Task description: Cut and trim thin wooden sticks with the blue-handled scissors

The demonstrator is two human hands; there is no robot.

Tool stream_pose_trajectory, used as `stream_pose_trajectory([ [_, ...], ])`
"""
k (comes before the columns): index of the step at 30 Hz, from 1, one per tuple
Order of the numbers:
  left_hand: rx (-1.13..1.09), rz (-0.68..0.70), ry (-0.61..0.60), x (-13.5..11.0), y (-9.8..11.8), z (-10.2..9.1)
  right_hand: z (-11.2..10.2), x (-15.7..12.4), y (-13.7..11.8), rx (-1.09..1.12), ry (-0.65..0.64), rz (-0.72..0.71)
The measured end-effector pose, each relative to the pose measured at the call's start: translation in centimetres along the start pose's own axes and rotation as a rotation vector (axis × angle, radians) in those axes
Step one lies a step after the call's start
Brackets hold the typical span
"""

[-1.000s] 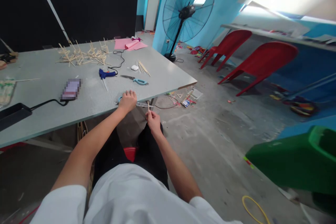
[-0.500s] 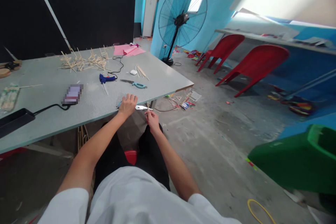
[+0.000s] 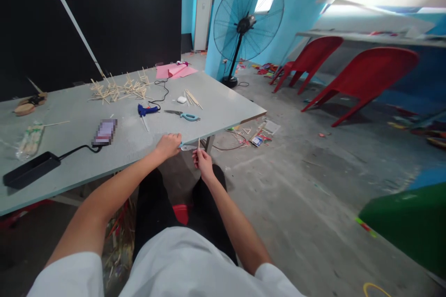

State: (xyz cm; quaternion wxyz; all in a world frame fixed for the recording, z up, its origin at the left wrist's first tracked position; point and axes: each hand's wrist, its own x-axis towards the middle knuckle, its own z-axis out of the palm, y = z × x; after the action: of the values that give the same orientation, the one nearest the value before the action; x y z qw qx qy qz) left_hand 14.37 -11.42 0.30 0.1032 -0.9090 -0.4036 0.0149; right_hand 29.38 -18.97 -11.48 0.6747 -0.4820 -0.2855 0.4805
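Note:
My left hand (image 3: 169,145) is closed at the front edge of the grey table, wrapped round blue-handled scissors (image 3: 188,148). Most of their handle is hidden by my fingers, and the metal blades point right toward my other hand. Just past the table edge, my right hand (image 3: 202,160) pinches a thin wooden stick (image 3: 199,142). The stick stands nearly upright at the blade tips; whether the blades close on it I cannot tell. Another pair of scissors with light blue handles (image 3: 190,116) lies on the table beyond my hands.
On the table (image 3: 223,106) are a blue glue gun (image 3: 148,110), loose sticks (image 3: 193,99), a white case (image 3: 181,100), small stick frames (image 3: 120,89), pink paper (image 3: 176,70), a phone (image 3: 105,132) and a black tray (image 3: 32,169). A fan (image 3: 245,25), red chairs (image 3: 369,76) and a green bin (image 3: 407,222) stand around.
The view has swung slightly, so the table things sit further right. My hands keep their grips, and the blades now look less bright and shorter between them.

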Motion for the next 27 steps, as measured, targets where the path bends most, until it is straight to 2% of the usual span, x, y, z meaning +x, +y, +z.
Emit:
stream_pose_trajectory([
  [6, 0.045, -0.03, 0.109, -0.2, 0.0, 0.8, 0.2, 0.2, -0.3, -0.143, 0.022, -0.161],
  [12, 0.062, -0.043, 0.062, 0.2, 0.1, 1.4, 0.4, 0.7, -1.0, -0.028, 0.004, 0.003],
  [16, 0.045, -0.043, 0.007, 0.8, 0.2, 1.6, -0.3, -1.0, 0.0, -0.075, 0.01, -0.029],
  [23, 0.047, -0.029, -0.038, 0.9, 0.3, 1.6, -1.7, -3.2, 1.4, -0.235, 0.123, -0.17],
  [27, 0.006, -0.15, -0.037, 1.2, 0.3, 1.2, -1.0, -6.2, 3.4, -0.322, 0.08, -0.185],
])
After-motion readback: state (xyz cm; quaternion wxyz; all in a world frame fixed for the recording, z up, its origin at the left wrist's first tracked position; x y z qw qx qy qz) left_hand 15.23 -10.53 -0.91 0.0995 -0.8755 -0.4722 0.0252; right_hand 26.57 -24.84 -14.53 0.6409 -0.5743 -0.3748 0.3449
